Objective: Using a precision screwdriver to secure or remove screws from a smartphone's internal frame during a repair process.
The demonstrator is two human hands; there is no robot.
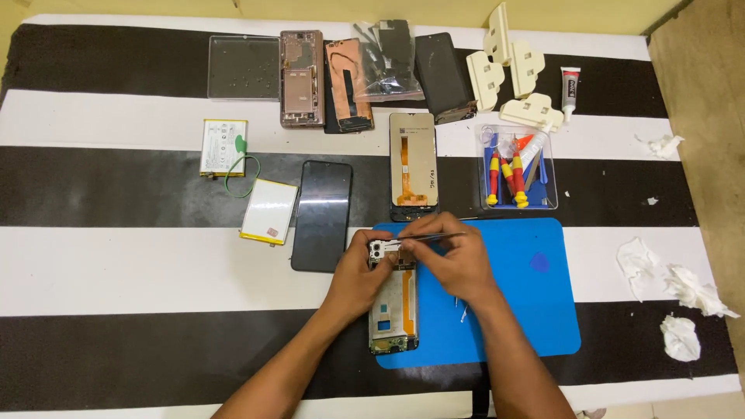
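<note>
Opened phone frame (393, 299) lying on blue mat (535, 302), near counter's front edge, centre. Light, thin, stiff; exposed parts prob. fragile, so gripping by side edges. Left hand (357, 275) clasping frame's top; right hand (458, 260) pinching tweezers (431, 238) at camera end. Black screen (322, 215) lying just left, tool tray (516, 167) sitting behind; nothing blocking.

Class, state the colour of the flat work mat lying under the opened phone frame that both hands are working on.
The flat work mat is bright blue, with a darker blue spot; the head view shows it best.

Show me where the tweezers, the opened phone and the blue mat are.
tweezers (434, 237), head view, on the metal shaft
opened phone (393, 306), head view, on its bare inner frame
blue mat (535, 310), head view, on a bare part right of the hands
</note>
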